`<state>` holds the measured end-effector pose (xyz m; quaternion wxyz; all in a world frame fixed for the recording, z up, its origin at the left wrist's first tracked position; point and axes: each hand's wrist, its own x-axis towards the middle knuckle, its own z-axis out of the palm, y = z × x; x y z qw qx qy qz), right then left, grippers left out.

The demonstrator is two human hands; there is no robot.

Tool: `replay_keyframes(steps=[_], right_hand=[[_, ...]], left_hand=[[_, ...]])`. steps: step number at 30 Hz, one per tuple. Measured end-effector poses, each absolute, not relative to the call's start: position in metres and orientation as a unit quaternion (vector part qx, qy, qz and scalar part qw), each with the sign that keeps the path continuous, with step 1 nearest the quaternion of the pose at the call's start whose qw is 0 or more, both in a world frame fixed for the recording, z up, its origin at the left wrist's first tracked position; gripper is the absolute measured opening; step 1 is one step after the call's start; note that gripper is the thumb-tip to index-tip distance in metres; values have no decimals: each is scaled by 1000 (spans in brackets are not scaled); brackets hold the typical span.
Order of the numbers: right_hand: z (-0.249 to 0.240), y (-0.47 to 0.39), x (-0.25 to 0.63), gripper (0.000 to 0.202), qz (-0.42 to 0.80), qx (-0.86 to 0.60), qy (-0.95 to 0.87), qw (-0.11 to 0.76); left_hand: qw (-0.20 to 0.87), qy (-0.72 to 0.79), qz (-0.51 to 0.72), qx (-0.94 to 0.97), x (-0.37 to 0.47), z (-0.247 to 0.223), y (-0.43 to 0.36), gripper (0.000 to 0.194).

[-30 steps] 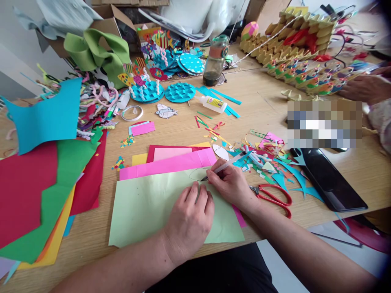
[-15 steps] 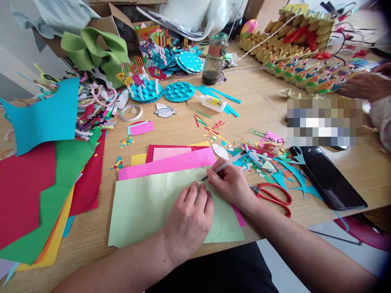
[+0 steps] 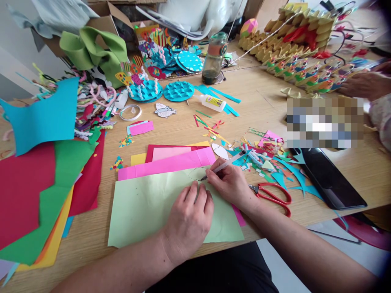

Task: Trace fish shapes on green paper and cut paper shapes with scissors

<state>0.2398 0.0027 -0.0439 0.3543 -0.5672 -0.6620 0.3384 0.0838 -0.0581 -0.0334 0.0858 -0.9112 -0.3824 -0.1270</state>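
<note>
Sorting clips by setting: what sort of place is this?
Probably a craft workspace: coloured paper sheets, red-handled scissors and a glue bottle lie on a wooden table, with paper scraps about.

A head-worn camera is looking forward and down over the forearms (image 3: 131, 260), viewing the left hand (image 3: 192, 213) and right hand (image 3: 229, 181) from close by. It is facing across the table (image 3: 250, 108), with a cardboard box (image 3: 102, 25) farther off.

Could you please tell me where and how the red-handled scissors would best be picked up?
Probably by the red handles, coming from the person's right: the loops spread out that way on the table, while the blades point left, close to the right hand.
</note>
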Motion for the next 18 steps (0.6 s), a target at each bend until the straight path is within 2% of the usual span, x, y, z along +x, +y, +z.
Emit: replay_keyframes(steps=[18], right_hand=[[-43, 4, 239, 16, 334, -572, -650, 372]], left_hand=[[85, -382, -117, -913, 83, -33, -58, 29]])
